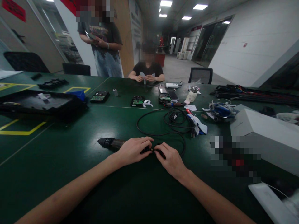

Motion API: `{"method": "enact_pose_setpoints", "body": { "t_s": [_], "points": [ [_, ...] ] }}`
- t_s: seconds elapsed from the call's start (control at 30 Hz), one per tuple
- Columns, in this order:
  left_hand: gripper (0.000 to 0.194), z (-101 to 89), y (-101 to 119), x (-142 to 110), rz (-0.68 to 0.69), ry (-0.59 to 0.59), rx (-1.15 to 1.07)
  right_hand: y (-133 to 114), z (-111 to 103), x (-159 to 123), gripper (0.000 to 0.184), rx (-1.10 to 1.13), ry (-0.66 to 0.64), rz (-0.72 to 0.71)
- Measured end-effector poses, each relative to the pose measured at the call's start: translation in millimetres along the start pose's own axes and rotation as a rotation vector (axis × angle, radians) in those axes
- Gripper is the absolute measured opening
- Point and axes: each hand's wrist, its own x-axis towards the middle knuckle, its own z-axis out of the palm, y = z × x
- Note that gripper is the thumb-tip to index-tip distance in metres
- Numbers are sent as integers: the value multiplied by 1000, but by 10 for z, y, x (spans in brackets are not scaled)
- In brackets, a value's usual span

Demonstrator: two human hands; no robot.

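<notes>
On the green table, my left hand point(132, 151) is closed around the rear end of a dark electric screwdriver point(112, 143), which lies with its tip pointing left. My right hand point(171, 160) pinches the dark connector end of a black cable point(185, 144). Both sets of fingertips nearly meet at a small brass-coloured part between them. Whether the connector and the screwdriver's tail touch is too small to tell. Beyond my hands the cable runs in loose loops, with a black block bearing a white label point(174, 116) among them.
Circuit-board units point(137, 101), a hard drive point(99, 97) and a cup of tools point(192, 94) stand farther back. A black tray point(42, 102) is at left. White-and-blue gloves point(198, 123) and a white box point(261, 133) lie right. One person point(147, 70) sits opposite; another point(102, 40) stands.
</notes>
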Motion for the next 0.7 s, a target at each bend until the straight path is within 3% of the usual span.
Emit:
{"method": "enact_pose_setpoints", "body": {
  "t_s": [0.47, 0.7],
  "points": [
    [21, -4, 2, 0, 56, -28, 5, -12, -19, 1, 13, 7, 0, -5],
    [21, 44, -4, 0, 20, 28, 17, -17, -26, 5, 14, 14, 13, -20]
  ]
}}
